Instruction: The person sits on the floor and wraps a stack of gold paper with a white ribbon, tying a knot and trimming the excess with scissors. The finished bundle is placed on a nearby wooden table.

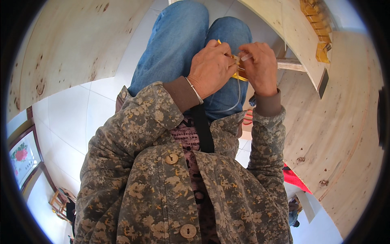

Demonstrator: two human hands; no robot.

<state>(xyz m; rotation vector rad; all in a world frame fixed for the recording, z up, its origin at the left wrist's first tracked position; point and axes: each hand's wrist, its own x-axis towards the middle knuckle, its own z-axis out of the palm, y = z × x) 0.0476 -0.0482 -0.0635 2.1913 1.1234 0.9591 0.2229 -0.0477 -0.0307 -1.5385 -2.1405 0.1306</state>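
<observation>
My left hand (212,68) is closed above my right knee, its fingers pinching a small glossy yellow piece (239,76), perhaps folded. Most of that piece is hidden behind the fingers. Close beside it my right hand (261,67) is closed too, thumb and fingertips gripping a short translucent whitish strip (246,57) against the yellow piece. A thin clear cord (239,95) hangs from between the hands and curves down across the jeans toward my lap. What its upper end joins to cannot be made out.
Pale wooden boards stand at the left (73,44) and right (325,134). A row of similar yellow pieces (315,16) lies at the upper right, with a single yellow piece (323,52) below it. A wooden bar (290,64) is just right of my right hand.
</observation>
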